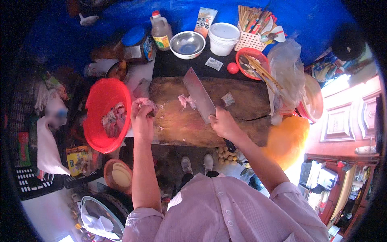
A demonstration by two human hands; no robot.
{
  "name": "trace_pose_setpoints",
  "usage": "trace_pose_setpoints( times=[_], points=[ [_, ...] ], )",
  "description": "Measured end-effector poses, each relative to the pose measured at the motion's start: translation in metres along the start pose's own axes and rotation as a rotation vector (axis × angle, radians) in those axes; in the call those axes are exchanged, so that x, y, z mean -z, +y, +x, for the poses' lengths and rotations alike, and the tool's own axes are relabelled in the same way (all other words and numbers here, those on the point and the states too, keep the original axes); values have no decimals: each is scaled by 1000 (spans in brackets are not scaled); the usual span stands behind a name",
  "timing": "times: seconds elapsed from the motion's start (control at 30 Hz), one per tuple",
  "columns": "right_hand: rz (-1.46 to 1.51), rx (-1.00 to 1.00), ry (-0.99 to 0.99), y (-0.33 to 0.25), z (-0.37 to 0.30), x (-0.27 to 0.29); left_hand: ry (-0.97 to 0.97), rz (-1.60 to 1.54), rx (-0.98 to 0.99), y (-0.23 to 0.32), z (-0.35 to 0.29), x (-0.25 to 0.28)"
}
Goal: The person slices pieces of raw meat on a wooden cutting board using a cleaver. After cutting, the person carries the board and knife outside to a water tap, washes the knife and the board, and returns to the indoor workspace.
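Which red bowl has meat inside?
The big red bowl beside the left hand has meat; the small red bowl farther back has chopsticks instead.

Beyond the left hand [142,119] and the right hand [223,123], a blue wall [177,9] spreads. Below both hands lies a dark grey floor [171,159]. Well to the right of the right hand are pale panelled furniture [340,123], reddish-brown shelves [346,158] and strong white light [338,86].

Harsh glare at right by the cabinet door [338,123], dim left side, fisheye-bent edges — black corners
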State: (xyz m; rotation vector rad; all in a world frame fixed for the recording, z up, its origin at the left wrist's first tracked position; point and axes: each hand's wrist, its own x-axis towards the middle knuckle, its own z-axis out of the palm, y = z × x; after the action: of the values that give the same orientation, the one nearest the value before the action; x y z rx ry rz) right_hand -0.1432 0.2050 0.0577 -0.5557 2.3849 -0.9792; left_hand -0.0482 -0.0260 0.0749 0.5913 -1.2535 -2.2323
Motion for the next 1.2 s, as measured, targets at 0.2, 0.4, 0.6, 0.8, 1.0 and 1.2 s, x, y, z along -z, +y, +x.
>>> trace_pose_setpoints(
  times=[0.2,0.4,0.6,0.8,1.0,1.2],
  points=[
    [213,51,138,14,-13,5,-31,848,4,-44,19,-28],
    [208,77,202,31,-25,19,-229,1659,71,-85,19,-73],
    [198,48,183,38,-33,13,-122,1624,81,-93,25,-62],
    [270,29,176,35,-39,33,-133,1053,-405,12,32,-17],
    [324,28,232,43,-44,49,78,1479,-200,137,36,50],
    [408,-39,347,59,-62,68,-106,1785,-312,81,47,31]
  ],
)
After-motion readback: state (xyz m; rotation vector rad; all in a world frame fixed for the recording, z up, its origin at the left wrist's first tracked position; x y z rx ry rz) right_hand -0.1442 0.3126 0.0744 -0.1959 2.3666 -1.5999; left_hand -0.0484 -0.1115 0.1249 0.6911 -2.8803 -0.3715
